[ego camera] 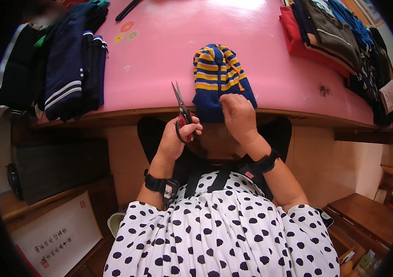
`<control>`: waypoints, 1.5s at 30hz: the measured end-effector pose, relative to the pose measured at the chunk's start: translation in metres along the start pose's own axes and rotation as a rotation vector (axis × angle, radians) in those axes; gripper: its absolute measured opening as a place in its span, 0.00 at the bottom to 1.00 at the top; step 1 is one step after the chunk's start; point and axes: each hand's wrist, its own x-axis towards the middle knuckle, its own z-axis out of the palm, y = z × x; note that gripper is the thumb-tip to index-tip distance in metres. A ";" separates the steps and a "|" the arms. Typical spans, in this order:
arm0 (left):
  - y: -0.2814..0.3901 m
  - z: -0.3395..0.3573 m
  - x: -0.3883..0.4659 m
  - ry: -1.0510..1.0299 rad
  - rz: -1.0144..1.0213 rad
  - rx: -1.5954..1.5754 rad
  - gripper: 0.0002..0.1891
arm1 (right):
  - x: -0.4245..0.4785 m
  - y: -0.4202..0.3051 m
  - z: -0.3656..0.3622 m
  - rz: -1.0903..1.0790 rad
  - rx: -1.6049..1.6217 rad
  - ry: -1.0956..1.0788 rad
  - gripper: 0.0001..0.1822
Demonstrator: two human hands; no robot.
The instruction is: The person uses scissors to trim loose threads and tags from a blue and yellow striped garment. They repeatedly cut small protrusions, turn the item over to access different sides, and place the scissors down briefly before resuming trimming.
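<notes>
My left hand (177,136) holds a pair of scissors (181,107) by its red and black handles, with the blades pointing up and slightly parted. On the table's near edge lies a knitted article (217,74), possibly a hat. It has navy, yellow, orange and white stripes, a plain blue lower part that hangs over the edge, and a thin orange cord (236,71). Over the lower right of the knitting is my right hand (239,116), its fingers curled with the tips together. Whether it pinches something small, or touches the knitting, cannot be made out.
Dark folded clothes with white stripes (66,69) are piled on the left of the pink-covered table (151,72). Another pile of folded clothes (335,34) stands at the right. A black object (127,10) lies at the far edge. Below are a framed sheet with writing (61,232) and wooden furniture (366,214).
</notes>
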 end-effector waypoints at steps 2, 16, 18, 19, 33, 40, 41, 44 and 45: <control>0.007 0.001 0.000 0.045 0.013 -0.051 0.14 | 0.002 -0.001 -0.006 0.081 0.051 -0.021 0.12; -0.004 0.009 0.000 -0.017 -0.015 -0.025 0.18 | 0.005 -0.005 -0.005 0.405 0.480 -0.005 0.16; -0.002 0.013 -0.002 -0.067 -0.043 0.014 0.17 | 0.010 0.013 -0.010 0.782 1.068 -0.019 0.13; -0.002 0.017 -0.002 -0.103 -0.053 0.013 0.17 | 0.011 0.014 -0.013 0.915 1.210 -0.007 0.14; -0.027 0.038 0.016 -0.200 -0.255 -0.032 0.16 | 0.013 0.018 -0.052 0.915 1.223 -0.080 0.15; -0.029 0.040 0.015 -0.190 -0.235 -0.016 0.15 | 0.055 0.025 -0.003 0.536 0.477 -0.148 0.12; -0.028 0.039 0.014 -0.187 -0.226 -0.011 0.15 | 0.058 0.029 0.001 0.565 0.429 -0.226 0.12; -0.022 0.034 0.008 -0.179 -0.236 0.032 0.15 | 0.044 0.048 0.013 0.719 0.969 -0.083 0.10; -0.022 0.032 0.006 -0.179 -0.238 0.033 0.15 | 0.041 0.047 0.011 0.776 1.170 -0.057 0.09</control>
